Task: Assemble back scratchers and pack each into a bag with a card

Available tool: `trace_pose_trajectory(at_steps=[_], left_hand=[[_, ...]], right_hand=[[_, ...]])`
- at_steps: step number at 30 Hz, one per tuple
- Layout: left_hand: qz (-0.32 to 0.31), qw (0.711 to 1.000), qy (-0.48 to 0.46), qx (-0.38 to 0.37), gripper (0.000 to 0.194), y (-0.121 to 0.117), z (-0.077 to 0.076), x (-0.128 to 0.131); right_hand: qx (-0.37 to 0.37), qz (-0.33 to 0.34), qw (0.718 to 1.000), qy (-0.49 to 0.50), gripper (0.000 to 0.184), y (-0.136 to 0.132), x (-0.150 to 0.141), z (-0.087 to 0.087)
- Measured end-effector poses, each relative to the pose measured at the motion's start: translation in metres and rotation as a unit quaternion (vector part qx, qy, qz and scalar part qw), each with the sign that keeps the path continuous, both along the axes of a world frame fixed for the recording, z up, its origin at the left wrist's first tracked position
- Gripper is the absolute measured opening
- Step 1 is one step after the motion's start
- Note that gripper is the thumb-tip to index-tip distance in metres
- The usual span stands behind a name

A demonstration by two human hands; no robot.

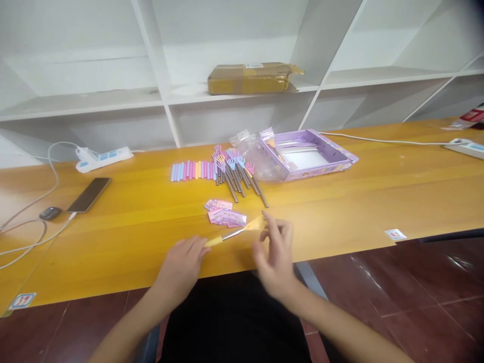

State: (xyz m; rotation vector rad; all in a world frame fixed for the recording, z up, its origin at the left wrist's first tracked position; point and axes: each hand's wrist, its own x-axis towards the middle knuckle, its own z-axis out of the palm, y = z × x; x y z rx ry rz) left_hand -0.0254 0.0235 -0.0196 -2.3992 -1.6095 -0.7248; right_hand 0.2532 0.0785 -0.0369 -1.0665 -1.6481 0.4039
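My left hand point(183, 264) is closed on the yellow handle of a small back scratcher point(234, 233) that lies low over the wooden table point(340, 212). The scratcher's metal rod points right, ending in a yellow claw. My right hand point(276, 252) is at that claw end, blurred by motion, its fingers bent around it. Just beyond lies a small pile of pink and purple cards point(226, 214).
Farther back lie a bunch of scratchers point(236, 174) with coloured claws, a row of pastel handles point(192, 170), clear bags point(257, 156) and an open purple box point(313, 156). A phone point(88, 194), cables and power strips point(104, 157) sit at the left. White shelves hold a brown parcel point(249, 78).
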Motion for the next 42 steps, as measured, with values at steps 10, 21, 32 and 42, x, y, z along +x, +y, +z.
trace_pose_trajectory(at_steps=[10,21,32,42], left_hand=[[0.029,0.945,-0.166,-0.281,0.036,0.006,-0.013,-0.001],[-0.01,0.936,-0.185,-0.3,0.03,0.005,-0.015,-0.006],[0.001,0.939,-0.179,-0.292,0.033,0.006,-0.021,-0.007],[-0.01,0.939,-0.166,-0.301,0.034,0.006,-0.021,-0.007]], right_hand=[[-0.156,0.167,0.974,0.007,0.05,0.007,0.006,-0.022],[-0.233,0.221,0.945,-0.068,0.04,0.02,0.025,0.002],[-0.001,-0.138,0.836,-0.531,0.045,0.219,0.027,0.051],[-0.1,-0.174,0.846,-0.494,0.041,0.281,0.027,0.032]])
